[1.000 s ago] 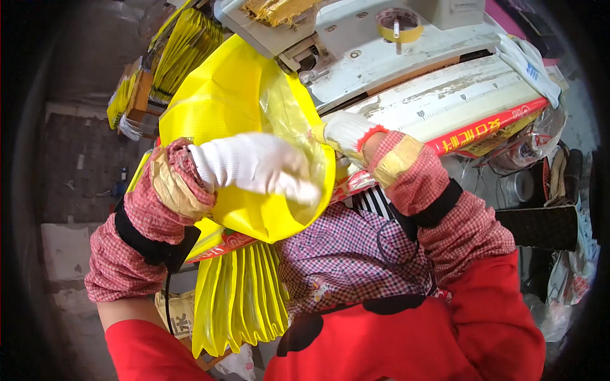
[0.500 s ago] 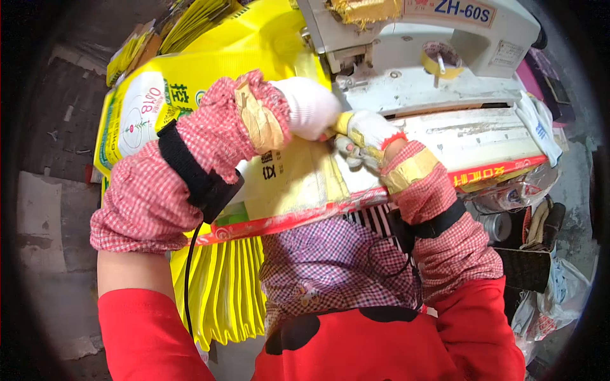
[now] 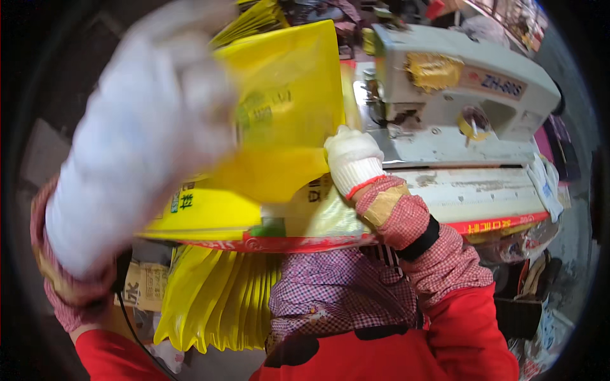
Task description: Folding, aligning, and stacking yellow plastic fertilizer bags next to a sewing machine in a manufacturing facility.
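Observation:
A yellow printed woven bag (image 3: 295, 70) is raised and folded over above the worktable. My right hand (image 3: 354, 155), in a white knit glove with a red cuff edge, is closed at the bag's right edge, next to the sewing machine's needle end. My left hand (image 3: 178, 82), also white-gloved, is lifted at the upper left beside the bag. Motion smears its fingers, so I cannot make out what it holds. More yellow bag (image 3: 210, 216) lies flat on the table below the raised part.
A pale industrial sewing machine (image 3: 426, 54) stands to the right, with a tape roll (image 3: 474, 122) at its bed. Folded yellow bags (image 3: 216, 298) hang below the table's red front edge (image 3: 305, 244). A white cloth (image 3: 545, 187) drapes at the table's right end.
My left hand has swung up and left from beside my right hand. The bag has been lifted and folded over. My right hand has shifted slightly. The view has also moved.

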A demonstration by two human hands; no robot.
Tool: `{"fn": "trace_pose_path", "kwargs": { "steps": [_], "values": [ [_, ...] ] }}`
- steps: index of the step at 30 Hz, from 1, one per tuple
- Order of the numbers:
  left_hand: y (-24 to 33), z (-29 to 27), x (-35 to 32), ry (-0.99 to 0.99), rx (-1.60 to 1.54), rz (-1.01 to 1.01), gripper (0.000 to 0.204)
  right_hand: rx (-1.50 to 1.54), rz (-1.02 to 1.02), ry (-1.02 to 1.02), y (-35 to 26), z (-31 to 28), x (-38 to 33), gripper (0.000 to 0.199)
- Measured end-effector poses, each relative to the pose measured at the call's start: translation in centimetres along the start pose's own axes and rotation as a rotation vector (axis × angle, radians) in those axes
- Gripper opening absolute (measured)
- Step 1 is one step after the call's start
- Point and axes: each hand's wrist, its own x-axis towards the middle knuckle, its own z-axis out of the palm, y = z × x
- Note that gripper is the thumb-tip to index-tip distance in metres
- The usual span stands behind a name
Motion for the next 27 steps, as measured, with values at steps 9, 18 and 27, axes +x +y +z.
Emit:
{"fn": "trace_pose_path", "kwargs": {
  "steps": [9,18,27],
  "values": [
    [0.0,10.8,-10.6,0.493,-1.253,-0.71,0.056,0.765,-0.598,0.222,-1.0,-0.3,-4.6,0.011],
    [6.5,16.3,-16.0,0.164,-0.361,-0.466,0.098,1.602,-0.302,0.217,3.2,-3.2,-4.4,0.021],
    [2.6,24.8,-23.0,-0.208,-0.039,-0.747,0.016,1.231,-0.267,0.36,4.4,2.3,-5.7,0.009]
  ]
}}
